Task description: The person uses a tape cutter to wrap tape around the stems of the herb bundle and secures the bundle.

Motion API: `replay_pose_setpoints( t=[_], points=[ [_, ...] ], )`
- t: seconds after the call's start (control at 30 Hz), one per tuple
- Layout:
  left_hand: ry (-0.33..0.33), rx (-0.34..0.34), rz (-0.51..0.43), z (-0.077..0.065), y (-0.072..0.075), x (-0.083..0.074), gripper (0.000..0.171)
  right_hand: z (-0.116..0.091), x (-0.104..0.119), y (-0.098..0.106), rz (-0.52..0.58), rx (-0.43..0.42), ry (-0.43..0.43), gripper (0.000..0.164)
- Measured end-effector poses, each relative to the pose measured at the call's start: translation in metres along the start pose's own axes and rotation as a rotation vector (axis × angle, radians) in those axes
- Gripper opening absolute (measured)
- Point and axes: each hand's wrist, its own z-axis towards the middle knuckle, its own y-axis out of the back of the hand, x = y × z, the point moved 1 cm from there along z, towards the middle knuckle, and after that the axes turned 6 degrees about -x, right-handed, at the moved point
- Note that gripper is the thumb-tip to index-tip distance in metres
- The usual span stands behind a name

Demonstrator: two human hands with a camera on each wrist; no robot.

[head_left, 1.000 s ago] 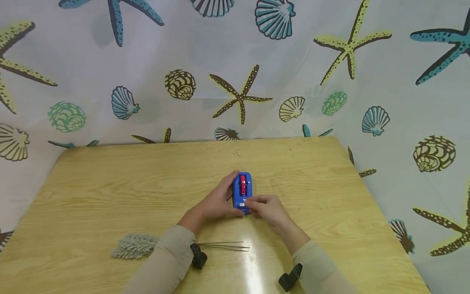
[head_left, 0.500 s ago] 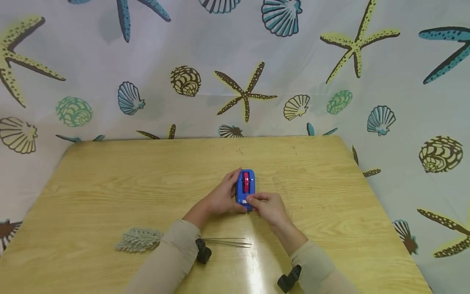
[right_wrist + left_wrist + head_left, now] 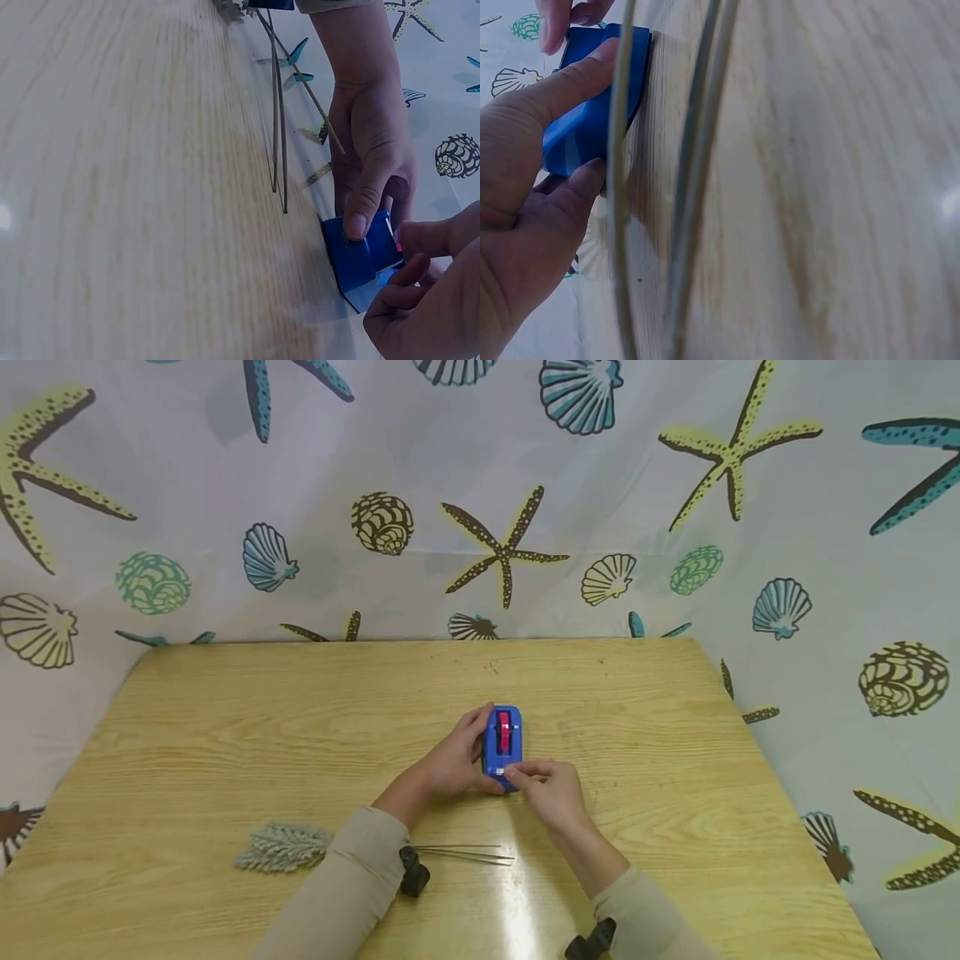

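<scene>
A blue tape dispenser [image 3: 498, 762] stands on the wooden table in the head view, with a red tape roll [image 3: 504, 731] set in its top. My left hand [image 3: 452, 767] grips it from the left side. In the left wrist view, the thumb lies across the blue body [image 3: 581, 127] and other fingers wrap its far end. My right hand [image 3: 553, 792] is at the near end, thumb and index finger pinching the end of the tape. The right wrist view shows those fingers close against the dispenser [image 3: 352, 262]; the clear tape itself hardly shows.
A grey-green artificial sprig [image 3: 281, 847] lies on the table [image 3: 247, 735] at the left, partly behind the left sleeve. Its thin stems [image 3: 472, 856] stick out on the other side of that forearm. A shell-and-starfish cloth [image 3: 420, 585] hangs behind the table.
The head view has shifted slightly. The right fingers have moved a little at the dispenser's near end, and the left hand keeps its grip.
</scene>
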Motion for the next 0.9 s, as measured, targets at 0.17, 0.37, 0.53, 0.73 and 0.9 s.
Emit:
replay_pose_setpoints(
  t=[0.17,0.37,0.53,0.73,0.9],
  points=[
    [-0.015,0.002,-0.016,0.001,-0.001,-0.001,0.129,-0.006,-0.001,0.004,0.004,0.005,-0.023,0.023],
    [-0.003,0.003,-0.023,-0.001,-0.001,-0.002,0.130,-0.015,-0.003,0.005,0.000,0.043,-0.076,0.026],
    [0.020,0.008,-0.013,-0.004,-0.002,-0.003,0.131,-0.022,-0.003,0.006,0.005,0.088,-0.097,0.030],
    [0.025,0.020,-0.001,-0.005,-0.002,0.001,0.131,-0.027,-0.004,0.007,-0.001,0.107,-0.127,0.030],
    [0.011,0.016,0.027,-0.004,-0.002,0.002,0.130,-0.031,-0.004,0.007,-0.015,0.092,-0.100,0.030]
  ],
)
